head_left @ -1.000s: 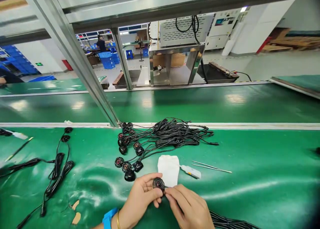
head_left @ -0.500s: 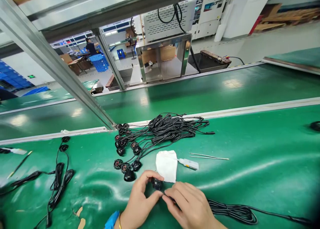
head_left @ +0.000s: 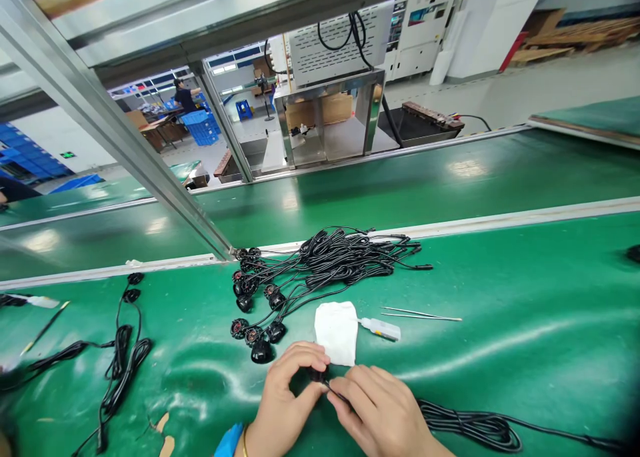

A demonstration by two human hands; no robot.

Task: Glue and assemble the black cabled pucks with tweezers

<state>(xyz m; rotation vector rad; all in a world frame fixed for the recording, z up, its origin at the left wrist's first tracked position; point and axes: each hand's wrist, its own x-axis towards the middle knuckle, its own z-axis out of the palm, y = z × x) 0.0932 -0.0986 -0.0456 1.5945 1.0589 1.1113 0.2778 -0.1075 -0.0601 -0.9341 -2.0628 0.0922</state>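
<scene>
My left hand [head_left: 285,400] pinches a small round black part [head_left: 317,375] between thumb and fingers at the bottom middle. My right hand [head_left: 380,414] is closed on the thin black wire right beside the part. That wire runs into a coiled black cable [head_left: 480,427] trailing to the right on the green mat [head_left: 525,324]. Just beyond my fingers lies a white cloth [head_left: 337,330]. A pile of like black round parts with bundled cables [head_left: 320,267] lies further back.
A small white tube [head_left: 381,328] and metal tweezers [head_left: 423,314] lie right of the cloth. Two more cabled parts [head_left: 123,350] lie at the left. A slanted metal frame post [head_left: 150,177] rises behind. A second green belt [head_left: 400,184] runs beyond. A person stands far off.
The round part first faced up in my left fingers; it is now turned and mostly hidden by them. The view tilted, bringing the coiled cable at the right into sight.
</scene>
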